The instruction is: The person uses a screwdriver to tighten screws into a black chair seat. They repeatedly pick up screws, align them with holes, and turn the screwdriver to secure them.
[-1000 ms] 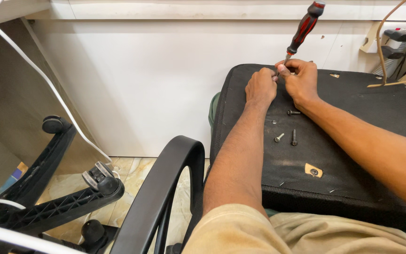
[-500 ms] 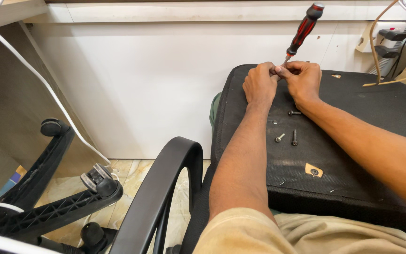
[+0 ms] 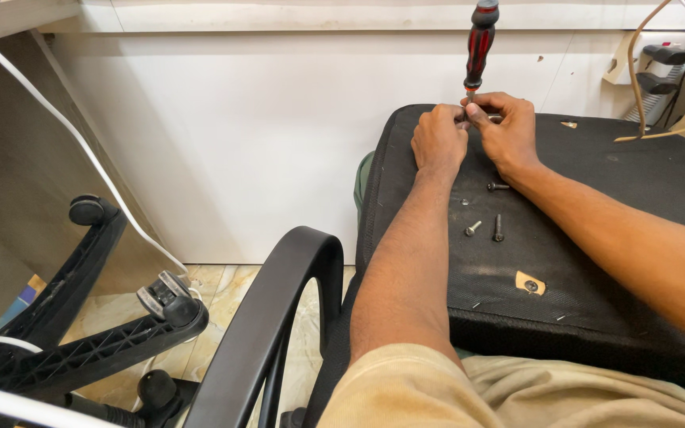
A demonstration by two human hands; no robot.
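At the bottom of the frame, my beige-trousered knee meets an upturned black seat base (image 3: 596,261). Three loose bolts (image 3: 485,226) lie mid-frame on it. Beyond them, right of centre near the top, my left hand (image 3: 439,143) and right hand (image 3: 507,131) pinch closed around a red-and-black screwdriver (image 3: 480,47), standing upright.

A screwdriver (image 3: 479,47) with a red-and-black handle stands nearly upright — tip down at the far edge of the black, upturned chair seat (image 3: 596,238); three loose dark screws (image 3: 498,227) (one lighter) lie near each other on the seat's underside, just nearer the camera.
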